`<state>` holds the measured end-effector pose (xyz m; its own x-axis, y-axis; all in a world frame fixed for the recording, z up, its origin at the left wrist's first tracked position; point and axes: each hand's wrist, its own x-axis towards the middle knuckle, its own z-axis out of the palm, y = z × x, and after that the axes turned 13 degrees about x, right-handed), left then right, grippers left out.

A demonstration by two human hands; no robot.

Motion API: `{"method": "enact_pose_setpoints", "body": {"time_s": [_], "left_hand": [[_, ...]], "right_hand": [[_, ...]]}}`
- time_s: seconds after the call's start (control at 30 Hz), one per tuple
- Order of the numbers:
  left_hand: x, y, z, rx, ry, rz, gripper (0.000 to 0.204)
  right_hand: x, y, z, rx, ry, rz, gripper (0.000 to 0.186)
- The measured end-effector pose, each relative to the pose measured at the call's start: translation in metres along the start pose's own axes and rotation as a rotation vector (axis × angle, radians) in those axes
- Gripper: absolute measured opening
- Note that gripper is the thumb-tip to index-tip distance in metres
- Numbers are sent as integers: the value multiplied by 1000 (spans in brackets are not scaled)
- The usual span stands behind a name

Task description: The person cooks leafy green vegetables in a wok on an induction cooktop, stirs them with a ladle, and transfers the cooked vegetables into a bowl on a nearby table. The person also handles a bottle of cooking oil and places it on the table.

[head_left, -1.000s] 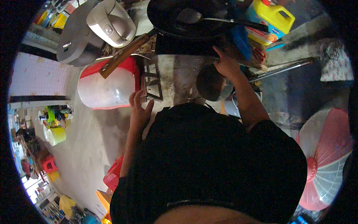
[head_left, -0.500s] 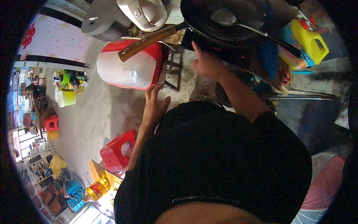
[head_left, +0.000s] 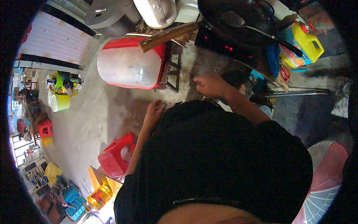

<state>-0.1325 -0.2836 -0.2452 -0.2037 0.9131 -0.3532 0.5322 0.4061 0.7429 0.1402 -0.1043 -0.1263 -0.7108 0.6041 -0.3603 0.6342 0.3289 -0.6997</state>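
My right hand (head_left: 212, 86) hangs in front of the black induction cooker (head_left: 223, 48), apart from it, its fingers curled in with nothing visible in them. Red lights glow on the cooker's panel. A black wok (head_left: 214, 20) with a wooden handle (head_left: 167, 36) sits on top. Inside the wok lies a metal spatula (head_left: 234, 18), its dark handle reaching over the rim to the right. Close to my body, my left hand (head_left: 153, 113) is held low with loosely bent fingers, slightly apart and empty. Nearest to it is the red box with a clear lid (head_left: 130, 63).
Right of the wok stand a yellow jug (head_left: 302, 44) and red-handled scissors (head_left: 285, 73). Beyond the wok handle are a silver appliance (head_left: 156, 13) and a grey cooker (head_left: 110, 16). A red stool (head_left: 115, 156) and a bottle of golden oil (head_left: 100, 196) are at my left.
My right hand has drawn back from the cooker's panel, and its pointing finger has curled in. My left hand has moved back from the red box toward my body. The view has shifted slightly.
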Motion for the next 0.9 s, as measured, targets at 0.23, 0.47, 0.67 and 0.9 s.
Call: {"method": "enact_pose_setpoints", "body": {"time_s": [0.23, 0.47, 0.67, 0.9], "left_hand": [[2, -42, -6, 61, -304, 68, 44], [-85, -25, -14, 187, -35, -136, 55], [-161, -59, -2, 52, 362, -507, 49], [-290, -109, 62, 30, 564, -732, 50]], "right_hand": [[-2, 19, 37, 2, -29, -43, 40], [12, 4, 75, 12, -339, -78, 40], [98, -51, 96, -136, -668, -222, 48], [154, -188, 186, -179, -636, -624, 32]]}}
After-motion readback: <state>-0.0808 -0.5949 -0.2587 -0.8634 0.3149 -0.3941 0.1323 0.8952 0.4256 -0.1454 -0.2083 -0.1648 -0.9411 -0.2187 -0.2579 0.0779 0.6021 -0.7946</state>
